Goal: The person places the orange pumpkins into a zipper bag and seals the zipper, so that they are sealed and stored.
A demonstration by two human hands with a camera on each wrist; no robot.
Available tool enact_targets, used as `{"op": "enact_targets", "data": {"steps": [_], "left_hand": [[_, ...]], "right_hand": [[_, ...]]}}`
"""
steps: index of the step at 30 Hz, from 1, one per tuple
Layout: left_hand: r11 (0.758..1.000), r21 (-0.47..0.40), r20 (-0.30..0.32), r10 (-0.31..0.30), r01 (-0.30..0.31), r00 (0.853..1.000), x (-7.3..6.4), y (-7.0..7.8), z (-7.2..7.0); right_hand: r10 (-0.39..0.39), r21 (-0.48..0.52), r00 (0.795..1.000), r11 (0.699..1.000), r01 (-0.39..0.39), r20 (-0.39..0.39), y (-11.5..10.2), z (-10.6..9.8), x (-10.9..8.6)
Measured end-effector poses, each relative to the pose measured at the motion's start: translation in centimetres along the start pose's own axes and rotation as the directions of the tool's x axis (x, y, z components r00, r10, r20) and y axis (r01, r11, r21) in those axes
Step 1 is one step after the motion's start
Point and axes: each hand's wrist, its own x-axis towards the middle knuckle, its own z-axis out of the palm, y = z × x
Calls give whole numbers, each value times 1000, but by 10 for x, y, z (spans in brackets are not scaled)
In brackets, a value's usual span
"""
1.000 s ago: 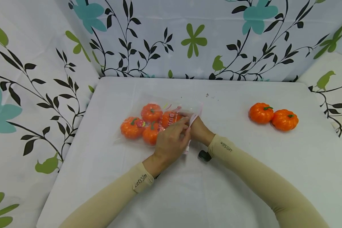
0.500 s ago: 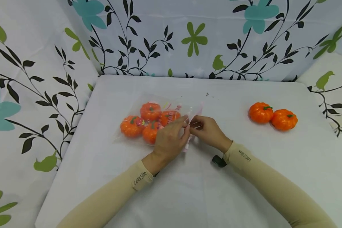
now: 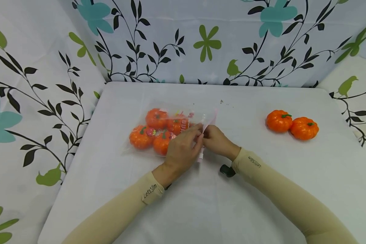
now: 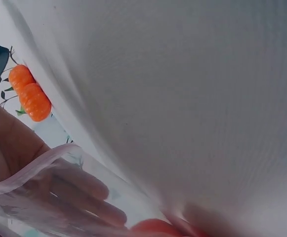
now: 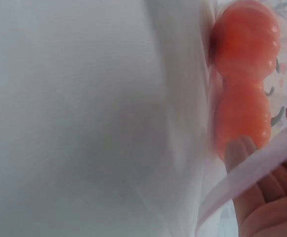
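Note:
A clear zip bag (image 3: 134, 154) with pink print and a pink edge lies left of the table's middle. Several small orange toy pumpkins (image 3: 141, 137) show through its plastic. My left hand (image 3: 183, 149) pinches the bag's edge near its mouth, at the right end. My right hand (image 3: 218, 140) is at that mouth, its fingertips partly hidden in the head view. In the left wrist view its straight fingers (image 4: 81, 180) show through the plastic, inside the bag. In the right wrist view two pumpkins (image 5: 244, 108) lie just beyond the fingers, past the pink strip (image 5: 249, 175).
Two more orange pumpkins (image 3: 279, 121) sit side by side on the right of the white table (image 3: 247, 206). A printed curtain with leaves and flowers (image 3: 207, 44) stands behind the table and at both sides. A black wrist camera (image 3: 227, 170) hangs under my right wrist.
My right hand drew back out of the bag to its mouth, then moved slightly left into it again. The upper pumpkins in the bag shifted a little left. My left hand stays in place.

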Motion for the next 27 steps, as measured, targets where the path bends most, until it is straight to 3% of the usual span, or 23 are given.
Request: {"op": "enact_targets", "data": {"steps": [12, 17, 22, 27], "left_hand": [[999, -26, 33, -23, 23, 999, 2, -9, 0], [999, -20, 31, -34, 35, 999, 2, -10, 0], [999, 2, 27, -44, 44, 999, 3, -11, 0], [998, 4, 21, -62, 62, 998, 3, -11, -1]], "right_hand": [[-2, 123, 992, 992, -14, 125, 0, 5, 22], [-39, 162, 991, 987, 18, 130, 4, 2, 24], [-56, 122, 991, 992, 41, 120, 8, -10, 13], [-69, -25, 992, 997, 72, 102, 15, -39, -20]]}}
